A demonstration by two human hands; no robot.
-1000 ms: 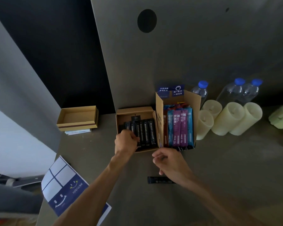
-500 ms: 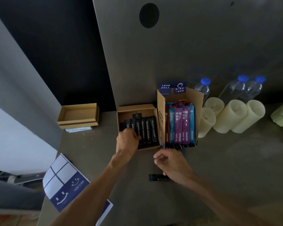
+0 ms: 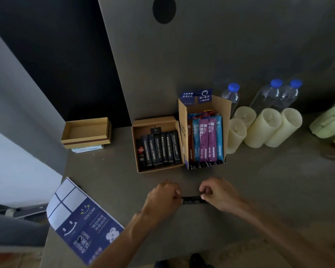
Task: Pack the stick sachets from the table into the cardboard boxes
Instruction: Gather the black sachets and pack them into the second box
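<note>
1. The left hand (image 3: 162, 198) was curled, with its fingertips pinching the left end of the black stick sachet (image 3: 191, 200).
2. The right hand (image 3: 218, 194) was also curled and pinched the right end of that sachet.
3. The sachet lay crosswise between the two hands, low over the table (image 3: 269, 190). Whether it touched the surface could not be told. It was nearer the person than both boxes and apart from them.
4. The low cardboard box (image 3: 155, 120) held a row of black sachets (image 3: 161, 147) lying side by side.
5. The tall cardboard box (image 3: 183, 124) stood against its right wall and held coloured sachets (image 3: 207, 138).
6. Four candles (image 3: 263, 126) and three bottles (image 3: 230, 95) stood right of the boxes. A leaflet (image 3: 79, 219) lay at the left table edge.
</note>
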